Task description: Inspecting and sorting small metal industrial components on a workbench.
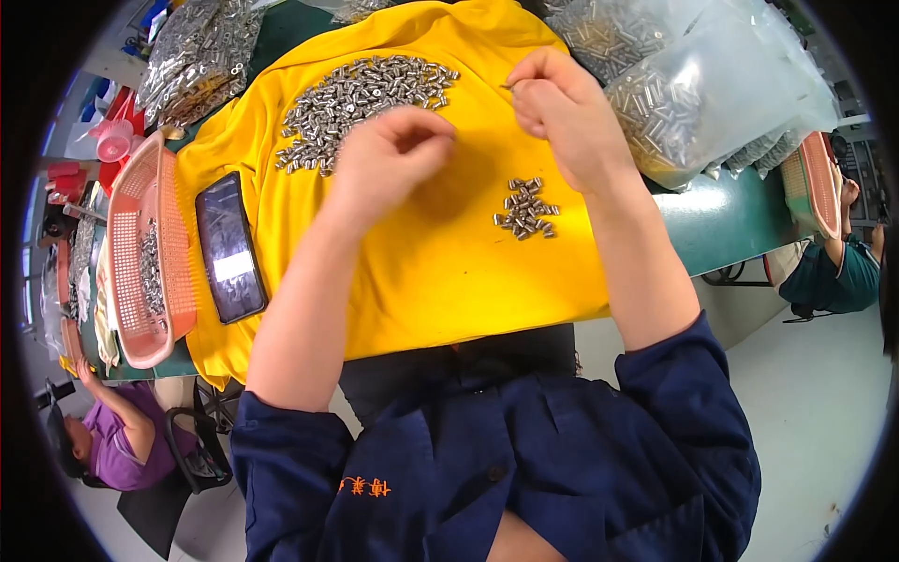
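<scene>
My left hand (389,155) hovers over a yellow cloth (421,272), fingers curled together, just below a large heap of small metal pins (361,98). Whether it holds a pin is hidden. My right hand (562,112) is raised to the right of that heap and pinches one thin metal pin (507,87) between thumb and fingertips. A small cluster of the same pins (526,208) lies on the cloth below my right hand.
A black phone (229,246) lies at the cloth's left edge beside a pink basket (126,281) holding metal parts. Clear bags of metal parts (693,84) sit at the right, another bag (197,56) far left. Other people sit at the lower left (108,440) and right (843,262).
</scene>
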{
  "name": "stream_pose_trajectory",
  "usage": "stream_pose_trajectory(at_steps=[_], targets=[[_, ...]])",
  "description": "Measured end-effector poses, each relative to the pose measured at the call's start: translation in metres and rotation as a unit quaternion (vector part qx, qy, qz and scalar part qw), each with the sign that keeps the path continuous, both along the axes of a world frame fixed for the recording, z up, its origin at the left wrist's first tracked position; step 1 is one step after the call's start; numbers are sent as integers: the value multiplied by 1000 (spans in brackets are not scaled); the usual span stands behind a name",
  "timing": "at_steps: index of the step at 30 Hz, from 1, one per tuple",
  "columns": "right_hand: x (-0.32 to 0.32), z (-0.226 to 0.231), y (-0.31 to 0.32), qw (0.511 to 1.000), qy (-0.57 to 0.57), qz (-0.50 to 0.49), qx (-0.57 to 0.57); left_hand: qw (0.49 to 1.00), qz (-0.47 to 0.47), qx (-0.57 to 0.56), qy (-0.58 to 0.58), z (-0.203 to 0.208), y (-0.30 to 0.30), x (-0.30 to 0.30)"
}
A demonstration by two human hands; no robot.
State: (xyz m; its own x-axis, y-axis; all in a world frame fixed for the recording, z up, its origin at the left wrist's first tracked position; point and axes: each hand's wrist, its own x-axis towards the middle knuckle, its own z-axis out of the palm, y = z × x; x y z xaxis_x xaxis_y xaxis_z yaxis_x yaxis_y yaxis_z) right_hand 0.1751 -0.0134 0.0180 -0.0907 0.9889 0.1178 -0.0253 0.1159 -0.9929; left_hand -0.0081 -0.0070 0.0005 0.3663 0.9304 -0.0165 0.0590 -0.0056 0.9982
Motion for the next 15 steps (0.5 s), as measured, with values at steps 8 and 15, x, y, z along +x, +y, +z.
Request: stream_pose_trajectory(at_steps=[8, 15], targets=[[-2, 2, -2, 997, -41, -56, 44, 913, -70, 355, 186, 19, -20, 11], [-9, 4, -6, 995, -64, -45, 68, 864, 69, 240, 436, 19, -15, -57]])
